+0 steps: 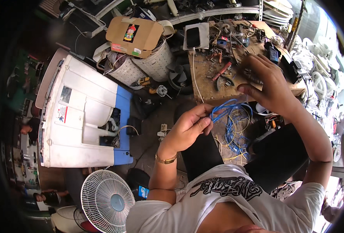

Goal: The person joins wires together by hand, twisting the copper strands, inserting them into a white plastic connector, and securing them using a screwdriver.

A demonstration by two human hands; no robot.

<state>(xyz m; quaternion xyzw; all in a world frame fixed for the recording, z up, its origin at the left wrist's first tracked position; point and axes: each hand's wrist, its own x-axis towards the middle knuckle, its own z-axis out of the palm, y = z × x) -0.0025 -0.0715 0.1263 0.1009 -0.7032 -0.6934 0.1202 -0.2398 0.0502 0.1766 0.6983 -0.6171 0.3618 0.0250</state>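
Observation:
My left hand (pixel 190 128) is closed in a pinch on a looped bundle of blue wire (pixel 234 104), which sticks out toward the right. Above and to the right, my right hand (pixel 266 83) is raised before the workbench's near edge. Its thumb stands apart from the curled fingers, and I see nothing held in it. Below the hands, between my legs, lies a tangle of blue and yellow wire (pixel 236 134). Pliers with red handles (pixel 222 71) rest on the wooden workbench (pixel 205 83), close to the right hand.
Small parts and tools litter the bench, along with a phone (pixel 193 37) on a cable. To the left stand a white and blue appliance housing (pixel 98 116), a fan (pixel 108 200) and white baskets (pixel 156 60) with a cardboard box (pixel 135 37) on top. White plastic parts (pixel 321 66) are piled at right.

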